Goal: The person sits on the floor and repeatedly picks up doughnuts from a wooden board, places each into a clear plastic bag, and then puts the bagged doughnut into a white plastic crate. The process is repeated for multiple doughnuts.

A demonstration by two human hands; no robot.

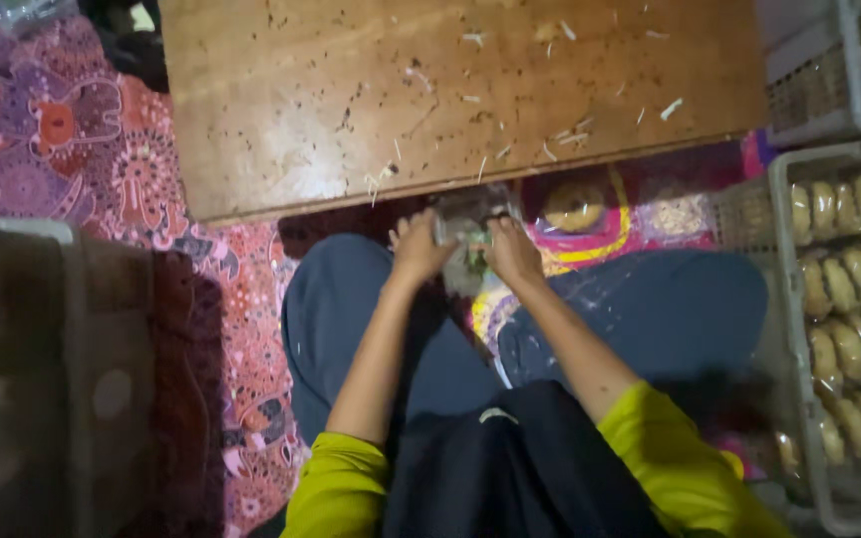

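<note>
A small clear plastic packet (465,234) is held between the left hand (417,249) and the right hand (513,254), just below the wooden tabletop (351,100) edge. The fingers of both hands are closed on it; sealing seems in hand, and an even, steady grip is needed next

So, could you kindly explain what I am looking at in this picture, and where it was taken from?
The picture comes from a camera worn on a seated person's head, looking down at their lap. The left hand and right hand together hold a small clear packet between them; its contents are too blurred to tell. Ahead is a low wooden table strewn with pale scraps. On the right stands a white crate of bagged pale rolls. A patterned cloth covers the floor.
</note>
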